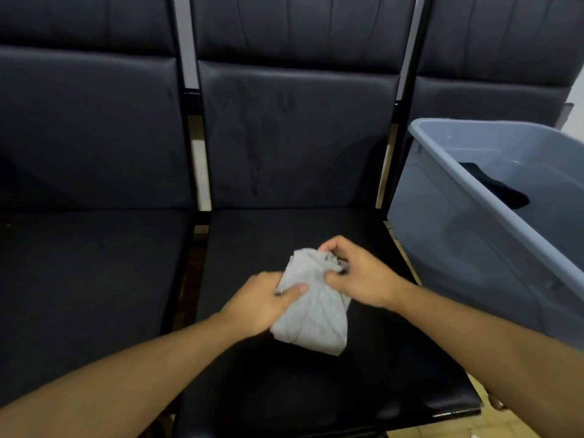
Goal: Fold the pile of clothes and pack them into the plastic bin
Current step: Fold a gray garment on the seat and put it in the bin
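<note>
A small light-grey garment lies bunched and partly folded on the middle black chair seat. My left hand grips its left edge, thumb on top of the cloth. My right hand pinches its crumpled upper right corner. A grey-blue plastic bin stands on the seat to the right, tilted in view, with a dark garment lying inside it.
Three black padded chairs stand side by side with narrow gaps between them; the left seat is bare. The chair backs rise behind the work area. A strip of light floor shows at the lower right.
</note>
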A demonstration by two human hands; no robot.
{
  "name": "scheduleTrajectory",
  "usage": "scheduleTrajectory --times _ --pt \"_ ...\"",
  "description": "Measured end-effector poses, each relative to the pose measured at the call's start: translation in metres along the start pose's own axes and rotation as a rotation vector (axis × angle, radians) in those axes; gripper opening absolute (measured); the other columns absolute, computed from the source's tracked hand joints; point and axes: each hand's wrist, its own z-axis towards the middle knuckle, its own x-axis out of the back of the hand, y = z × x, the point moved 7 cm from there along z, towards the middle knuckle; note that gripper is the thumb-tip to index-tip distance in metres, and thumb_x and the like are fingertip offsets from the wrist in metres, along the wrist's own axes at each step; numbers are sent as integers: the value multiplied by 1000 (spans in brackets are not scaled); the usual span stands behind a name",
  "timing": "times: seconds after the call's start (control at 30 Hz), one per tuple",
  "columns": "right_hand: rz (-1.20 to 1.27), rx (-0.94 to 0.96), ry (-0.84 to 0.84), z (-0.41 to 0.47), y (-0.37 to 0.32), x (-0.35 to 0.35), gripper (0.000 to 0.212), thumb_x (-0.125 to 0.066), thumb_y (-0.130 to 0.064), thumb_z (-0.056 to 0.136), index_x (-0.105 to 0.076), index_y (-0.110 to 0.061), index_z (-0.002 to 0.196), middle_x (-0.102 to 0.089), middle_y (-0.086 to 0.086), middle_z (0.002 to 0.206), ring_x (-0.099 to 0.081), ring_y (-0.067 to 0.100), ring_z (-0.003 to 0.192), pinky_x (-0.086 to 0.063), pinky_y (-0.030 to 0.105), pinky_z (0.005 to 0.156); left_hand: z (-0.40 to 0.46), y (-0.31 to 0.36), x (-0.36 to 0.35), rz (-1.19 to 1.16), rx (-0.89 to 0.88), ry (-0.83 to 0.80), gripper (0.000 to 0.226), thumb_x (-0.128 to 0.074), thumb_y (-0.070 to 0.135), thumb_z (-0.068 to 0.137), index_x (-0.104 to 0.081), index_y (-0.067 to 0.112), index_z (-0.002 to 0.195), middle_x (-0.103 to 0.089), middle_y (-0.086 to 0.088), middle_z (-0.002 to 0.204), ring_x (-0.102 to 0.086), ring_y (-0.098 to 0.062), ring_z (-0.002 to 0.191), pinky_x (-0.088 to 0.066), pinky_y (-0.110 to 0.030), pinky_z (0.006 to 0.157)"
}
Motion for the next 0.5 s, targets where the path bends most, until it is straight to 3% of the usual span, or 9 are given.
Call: scheduleTrajectory --times 0.13,0.27,0.4,0.5 --pt "-140 -127 157 40 33 10 40 -71 -30 92 -54 -28 128 -60 -10 111 -63 5 97 -50 17 78 46 -20 -1 79 231 117 34 -54 53 96 -65 21 92 -71 2 89 -70 -14 80 -60 -40 77" --pt "-252 -286 217 57 68 4 42 -71 -37 91 -54 -27 129 -62 -2 114 -63 13 97 -56 32 85 65 -26 -14 278 302 193 33 -50 51 98 -60 20 101 -66 0 97 -65 -18 86 -57 -39 78" --pt "-531 -356 322 50 82 8 42 -61 -37 96 -52 -24 135 -53 3 135 -50 23 124 -46 40 103 66 -14 -20 395 195 382 31 -50 44 100 -57 22 121 -50 2 121 -53 -17 110 -52 -36 89" --pt "-561 -134 518 29 63 7 37 -52 -23 100 -54 -20 137 -49 1 146 -43 20 136 -35 35 114 54 13 -21 428 -56 565 21 -46 34 102 -60 24 113 -51 7 116 -51 -12 104 -50 -33 89"
